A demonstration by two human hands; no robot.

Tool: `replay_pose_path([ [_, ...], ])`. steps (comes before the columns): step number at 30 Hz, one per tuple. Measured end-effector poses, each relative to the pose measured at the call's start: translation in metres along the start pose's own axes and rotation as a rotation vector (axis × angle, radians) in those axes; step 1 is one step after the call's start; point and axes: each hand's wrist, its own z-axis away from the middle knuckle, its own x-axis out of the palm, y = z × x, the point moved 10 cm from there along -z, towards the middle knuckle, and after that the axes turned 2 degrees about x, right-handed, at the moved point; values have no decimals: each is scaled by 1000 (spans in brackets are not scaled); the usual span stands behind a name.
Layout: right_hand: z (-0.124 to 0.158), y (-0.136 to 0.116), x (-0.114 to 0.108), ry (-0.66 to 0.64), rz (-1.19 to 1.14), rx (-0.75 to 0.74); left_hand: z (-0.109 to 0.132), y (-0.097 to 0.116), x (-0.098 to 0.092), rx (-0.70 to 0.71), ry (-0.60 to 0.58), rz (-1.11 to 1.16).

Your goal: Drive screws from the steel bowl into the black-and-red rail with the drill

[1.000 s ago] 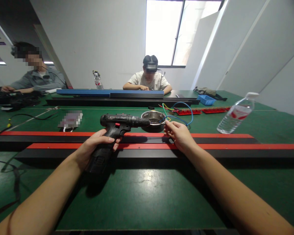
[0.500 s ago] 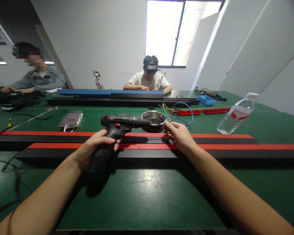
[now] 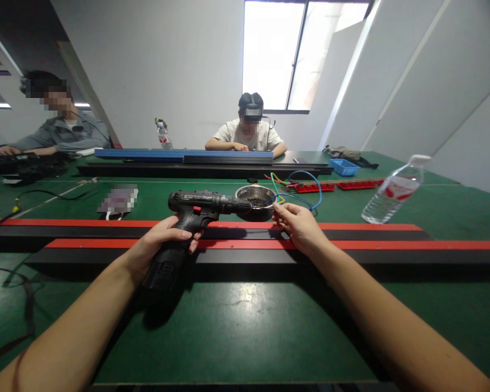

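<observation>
My left hand (image 3: 163,238) is wrapped round the grip of a black cordless drill (image 3: 194,206), which points to the right. Just past the drill's tip, my right hand (image 3: 292,220) is closed in a pinch at the end of the bit; whatever small piece sits between the fingertips is too small to make out. Behind the tip stands a steel bowl (image 3: 255,212) with many small dark screws (image 3: 258,201) in it. Beneath both hands run two long black bars with red tops, the nearer bar (image 3: 245,255) and the farther bar (image 3: 351,228).
A water bottle (image 3: 392,190) leans at the right. Coloured wires (image 3: 320,188) and red strips (image 3: 314,188) lie behind the bowl, near a blue bin (image 3: 343,167). Blue and black profiles (image 3: 188,157) cross the table. Two people sit beyond, a person opposite (image 3: 228,133) and another at left.
My hands and the drill hold almost the same position. At the far left, the seated person's hand has shifted slightly to the left.
</observation>
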Motion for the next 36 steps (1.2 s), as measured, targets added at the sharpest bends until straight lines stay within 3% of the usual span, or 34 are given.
replay_pose_path([
  [12, 2, -1, 3, -14, -77, 16, 1, 1, 2, -3, -10, -6],
  [30, 1, -4, 2, -5, 54, -66, 0, 1, 1, 1, -4, 9],
  [36, -1, 1, 1, -7, 5, -15, 0, 1, 1, 2, -16, -4],
])
